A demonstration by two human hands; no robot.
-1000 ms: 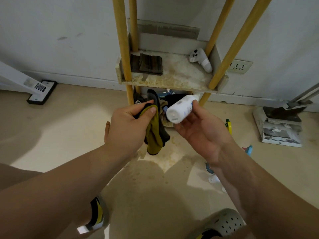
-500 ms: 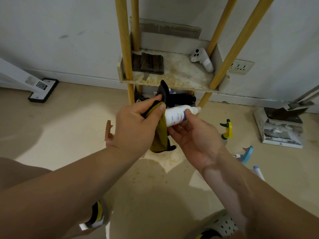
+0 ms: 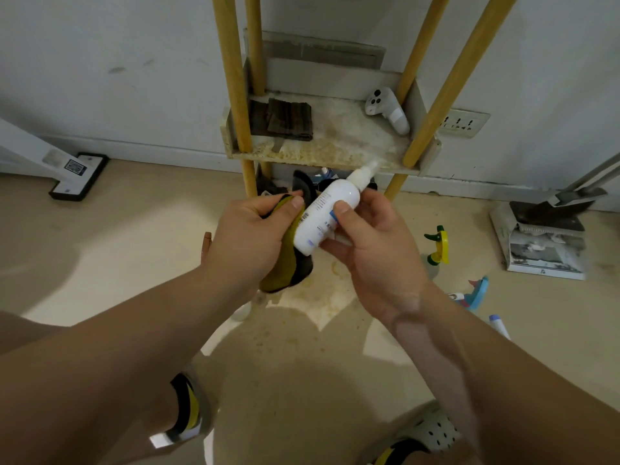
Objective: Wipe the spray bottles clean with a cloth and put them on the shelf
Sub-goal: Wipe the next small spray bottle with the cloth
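My right hand grips a white spray bottle, tilted with its nozzle toward the upper right. My left hand holds an olive and black cloth pressed against the bottle's left side; the cloth hangs down below the hand. Behind both hands stands the shelf with yellow wooden legs. More spray bottles lie on the floor to the right: a yellow and green one, a blue one and a white one with a blue cap.
A white controller and a folded dark cloth lie on the shelf. Dark items sit under it. A dustpan on papers is at the right, a white stand base at the left. My feet in slippers are below.
The bottle has turned from base toward me to nozzle pointing up and right. My left hand's cloth has come against the bottle's side.
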